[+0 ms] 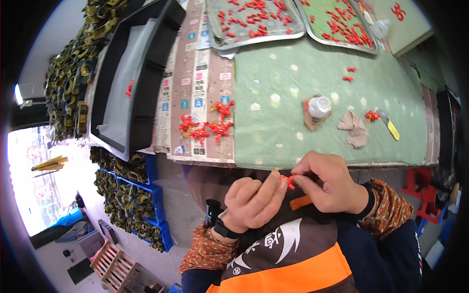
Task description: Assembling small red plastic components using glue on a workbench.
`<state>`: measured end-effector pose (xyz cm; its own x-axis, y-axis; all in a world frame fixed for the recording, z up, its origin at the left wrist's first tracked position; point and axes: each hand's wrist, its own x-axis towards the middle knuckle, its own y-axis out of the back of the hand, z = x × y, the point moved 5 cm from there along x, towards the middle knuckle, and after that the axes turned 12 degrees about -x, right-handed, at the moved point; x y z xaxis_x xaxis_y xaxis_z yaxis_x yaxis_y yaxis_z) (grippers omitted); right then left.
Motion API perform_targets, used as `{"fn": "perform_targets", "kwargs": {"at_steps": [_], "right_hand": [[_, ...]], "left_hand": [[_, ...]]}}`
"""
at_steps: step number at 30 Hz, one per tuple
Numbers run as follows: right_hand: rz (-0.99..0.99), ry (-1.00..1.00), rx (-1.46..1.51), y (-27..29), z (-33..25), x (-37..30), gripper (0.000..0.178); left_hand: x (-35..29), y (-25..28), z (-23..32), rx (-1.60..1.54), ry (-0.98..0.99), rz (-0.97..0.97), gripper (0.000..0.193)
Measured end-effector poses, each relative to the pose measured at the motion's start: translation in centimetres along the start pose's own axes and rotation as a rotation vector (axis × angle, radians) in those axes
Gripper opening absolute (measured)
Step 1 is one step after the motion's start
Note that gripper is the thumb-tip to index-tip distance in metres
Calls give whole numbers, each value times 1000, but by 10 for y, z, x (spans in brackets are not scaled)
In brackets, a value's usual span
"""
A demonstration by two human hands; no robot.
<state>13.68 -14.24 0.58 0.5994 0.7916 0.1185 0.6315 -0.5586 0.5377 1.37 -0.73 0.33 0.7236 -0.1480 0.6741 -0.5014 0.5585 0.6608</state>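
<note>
Just off the table's near edge, both hands meet at a small glossy red part (291, 182). My left hand (254, 201) pinches its left side, where a small gold-coloured tip (276, 170) shows above the fingertips. My right hand (328, 183) grips the other side between thumb and forefinger. The fingers cover much of the part, so its full shape is hidden. On the table to the left lies a cluster of red figures with gold bits (200, 132). A little knife with a yellow handle (393, 130) rests at the right, its blade beside a red piece (372, 115).
Two metal trays of red pieces, one grey-lined (259, 42) and one green-lined (342, 45), stand at the back. A crumpled beige cloth (354, 129) lies near a clear-topped container (320, 106). A long black bin (141, 97) is at left; blue crates (157, 200) sit below it.
</note>
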Motion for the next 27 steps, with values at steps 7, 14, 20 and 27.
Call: {"fn": "perform_targets", "kwargs": {"at_steps": [7,14,20,27], "right_hand": [[-61,-86,-21,10,1,8,16],[5,-164,-5,38,18,4,12],[85,-212,-39,62,31,-8,8],[290,-321,-239,112,57,-9,4]], "left_hand": [[8,6,-19,-78,184,21,30],[14,29,-72,122,540,97,28],[23,23,-87,148,553,36,28],[18,24,-95,226,580,4,31]]}}
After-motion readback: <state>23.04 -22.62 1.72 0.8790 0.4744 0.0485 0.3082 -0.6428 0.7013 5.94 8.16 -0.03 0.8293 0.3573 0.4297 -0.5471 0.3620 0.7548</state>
